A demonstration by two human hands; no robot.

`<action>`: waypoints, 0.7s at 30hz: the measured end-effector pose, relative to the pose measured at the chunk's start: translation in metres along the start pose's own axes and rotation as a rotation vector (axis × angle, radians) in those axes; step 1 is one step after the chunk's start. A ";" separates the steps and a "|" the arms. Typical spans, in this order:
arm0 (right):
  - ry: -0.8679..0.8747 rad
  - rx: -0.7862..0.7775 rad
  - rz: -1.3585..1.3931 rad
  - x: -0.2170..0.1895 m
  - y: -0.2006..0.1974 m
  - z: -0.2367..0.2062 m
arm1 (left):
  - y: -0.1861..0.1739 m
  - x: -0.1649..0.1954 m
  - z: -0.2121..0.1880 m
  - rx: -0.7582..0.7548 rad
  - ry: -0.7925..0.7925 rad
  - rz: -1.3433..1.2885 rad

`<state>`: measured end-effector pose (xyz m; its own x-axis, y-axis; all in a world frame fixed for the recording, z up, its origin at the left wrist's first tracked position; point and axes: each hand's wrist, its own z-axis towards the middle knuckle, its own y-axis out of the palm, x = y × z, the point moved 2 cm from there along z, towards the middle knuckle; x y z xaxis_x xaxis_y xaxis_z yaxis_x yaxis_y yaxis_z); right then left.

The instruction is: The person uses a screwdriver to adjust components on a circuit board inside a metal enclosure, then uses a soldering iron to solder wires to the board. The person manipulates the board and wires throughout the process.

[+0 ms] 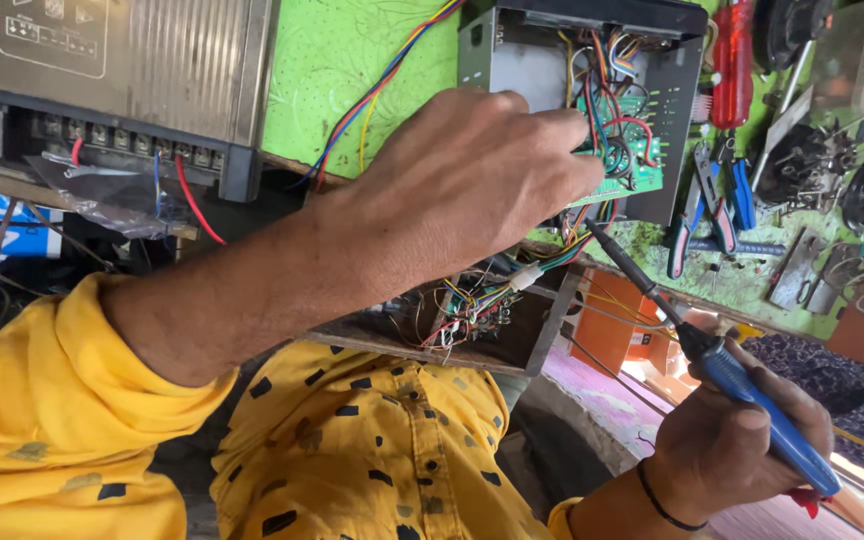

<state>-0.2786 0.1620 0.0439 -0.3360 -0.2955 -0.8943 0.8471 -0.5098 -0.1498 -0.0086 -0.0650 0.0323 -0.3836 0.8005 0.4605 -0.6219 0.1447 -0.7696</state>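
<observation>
My left hand lay fingers-down on the green circuit board, pinching among its coloured wires (exact grip hidden by my knuckles). Right hand was closed round the blue soldering iron, tip touching the board's near edge. The board sat inside an open black metal case, wires crowding it, little room w/in. Right of the case: pliers, red screwdriver. Far left, a grey power supply stood at the green bench edge.

One head-worn camera looks steeply down and forward, tilted sideways, from close range over the person's yellow shirt toward the green workbench.
</observation>
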 end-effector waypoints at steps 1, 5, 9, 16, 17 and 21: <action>0.004 0.002 0.007 -0.001 0.000 -0.001 | 0.003 0.000 0.000 -0.069 -0.004 0.021; 0.013 0.005 0.039 -0.003 -0.001 -0.001 | 0.017 0.004 0.005 -0.199 -0.027 0.158; 0.021 0.016 0.026 -0.003 -0.002 -0.001 | 0.024 0.003 0.004 -0.074 -0.044 0.069; 0.021 0.002 0.005 -0.005 0.006 0.001 | 0.026 -0.012 0.000 0.001 -0.051 -0.094; 0.018 -0.004 0.006 -0.005 0.007 0.001 | 0.027 -0.014 0.001 0.016 -0.036 -0.094; 0.037 -0.021 0.025 -0.007 0.012 0.002 | 0.036 -0.026 0.009 -0.117 0.039 -0.133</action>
<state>-0.2670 0.1559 0.0489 -0.2994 -0.2773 -0.9129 0.8638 -0.4851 -0.1359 -0.0275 -0.0855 -0.0035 -0.2751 0.7913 0.5460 -0.5809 0.3157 -0.7503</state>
